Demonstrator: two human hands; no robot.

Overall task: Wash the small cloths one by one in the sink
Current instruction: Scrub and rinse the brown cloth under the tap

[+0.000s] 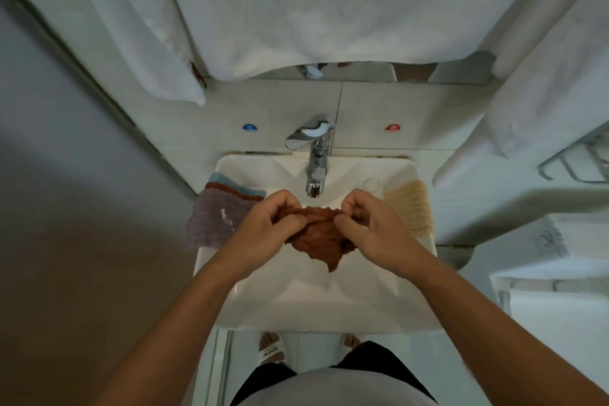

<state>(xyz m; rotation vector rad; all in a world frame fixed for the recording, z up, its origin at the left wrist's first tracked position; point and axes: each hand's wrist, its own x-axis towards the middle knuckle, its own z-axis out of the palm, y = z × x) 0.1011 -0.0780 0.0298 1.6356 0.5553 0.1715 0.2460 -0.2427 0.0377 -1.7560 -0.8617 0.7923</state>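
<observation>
1. Far left on my feed, a stack of small cloths sits on the left rim of the sink (379, 313): a purple cloth (212, 222) on top and hanging over the edge, a rust-colored one (230, 190) peeking out behind it, and a light blue one (230, 181) behind that.
2. Next over, the left hand (263, 224) has its fingers curled in tight, pinching the left end of the brown cloth (318, 241).
3. That brown cloth is the one getting worked. It's bunched up and held over the basin, just below the spout of the chrome faucet (314, 155), with a pointy tail hanging down toward the bowl. Can't tell from here if any water is running.
4. The right hand (372, 224) mirrors the left, fingers curled and thumb pressed in, gripping the cloth's right end. Both hands are close together with the fabric scrunched between them.
5. On the right rim lies a cream cloth (412, 208), draped over the edge, with a clear round thing just beside its top corner that I can't make out.
6. Above on the tile: a blue sticker (250, 128) left of the faucet, a red sticker (392, 128) to the right. White towels (329, 10) hang over the top.
</observation>
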